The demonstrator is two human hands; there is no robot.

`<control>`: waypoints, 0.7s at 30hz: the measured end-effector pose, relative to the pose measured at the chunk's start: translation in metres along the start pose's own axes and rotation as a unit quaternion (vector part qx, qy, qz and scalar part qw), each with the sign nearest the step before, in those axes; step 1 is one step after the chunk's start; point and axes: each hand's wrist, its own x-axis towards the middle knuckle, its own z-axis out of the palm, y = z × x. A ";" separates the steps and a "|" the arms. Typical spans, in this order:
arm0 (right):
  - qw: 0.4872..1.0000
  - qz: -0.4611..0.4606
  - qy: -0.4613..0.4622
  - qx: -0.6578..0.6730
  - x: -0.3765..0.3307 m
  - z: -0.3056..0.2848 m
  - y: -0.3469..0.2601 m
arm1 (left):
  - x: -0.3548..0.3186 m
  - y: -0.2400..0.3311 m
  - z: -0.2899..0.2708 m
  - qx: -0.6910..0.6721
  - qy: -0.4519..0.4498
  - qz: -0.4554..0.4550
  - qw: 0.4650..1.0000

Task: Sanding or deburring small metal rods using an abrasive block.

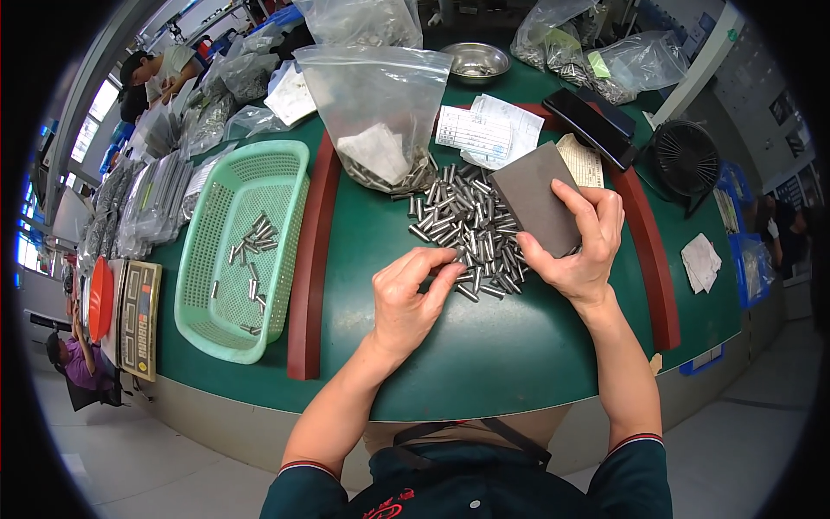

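A heap of short metal pins (471, 216) lies on the green tabletop (484, 363) in front of me. My left hand (411, 290) is at the near left edge of the heap, thumb and forefinger pinched on a metal pin that shows only in part. A flat dark grey block (538, 195) is tilted over the right side of the heap, and my right hand (581, 238) grips it with thumb and fingers along its near right edge. Several similar pins (257, 233) lie scattered in a light green perforated basket (194, 285) at the left.
Dark red rails (309, 285) flank the work area. Behind the heap stand a clear bag of pins (380, 112), paper slips (488, 130) and a metal bowl (477, 62). At the right are a black phone (590, 128), a small black fan (683, 160) and a white cloth (701, 263).
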 end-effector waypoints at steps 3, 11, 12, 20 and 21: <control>1.000 -0.002 0.000 0.000 0.000 -0.001 0.000 | -0.002 0.001 0.001 0.017 -0.004 -0.012 1.000; 1.000 0.012 0.001 0.009 0.000 0.000 0.001 | -0.001 -0.027 -0.006 -0.700 -0.006 -0.417 0.579; 1.000 0.010 0.002 0.008 0.000 0.000 0.001 | -0.001 -0.031 -0.007 -0.699 -0.002 -0.406 0.588; 1.000 0.018 -0.004 0.007 0.001 -0.001 0.001 | -0.002 -0.032 -0.012 -0.696 0.097 -0.440 0.560; 0.999 0.040 0.006 0.008 0.000 -0.001 0.001 | -0.001 -0.030 -0.013 -0.696 0.079 -0.434 0.566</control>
